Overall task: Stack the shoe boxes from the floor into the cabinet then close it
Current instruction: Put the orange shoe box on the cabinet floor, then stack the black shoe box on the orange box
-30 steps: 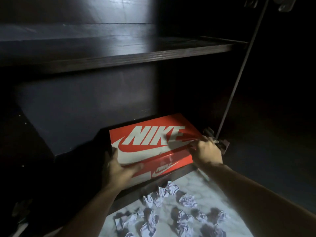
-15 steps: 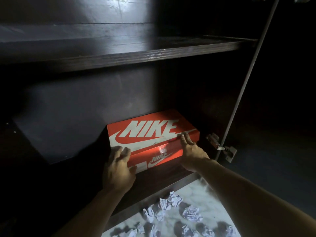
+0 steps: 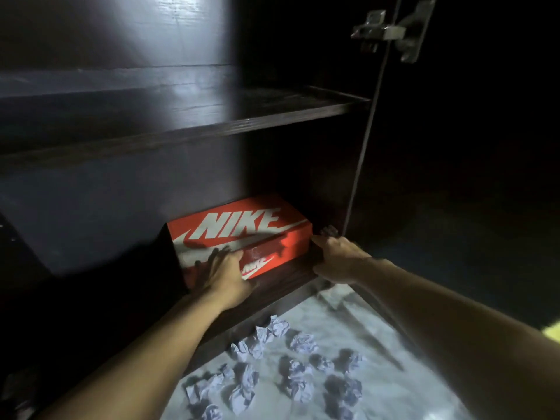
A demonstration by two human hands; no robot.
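Observation:
A red shoe box (image 3: 242,228) with a white logo lies in the bottom compartment of the dark cabinet (image 3: 288,277), near its right wall. My left hand (image 3: 224,274) presses flat against the box's front face at the left end, fingers spread up to the lid edge. My right hand (image 3: 336,256) rests against the box's front right corner, fingers bent beside its right end. No other shoe box is in view.
A dark shelf (image 3: 212,128) spans the cabinet above the box. The open door's edge (image 3: 360,165) and a metal hinge (image 3: 391,31) stand at the right. Several crumpled paper balls (image 3: 272,368) lie on the marble floor (image 3: 378,374) in front.
The box has slid deeper into the bottom compartment and toward the right wall. My hands went from gripping its ends to pressing on its front and right corner.

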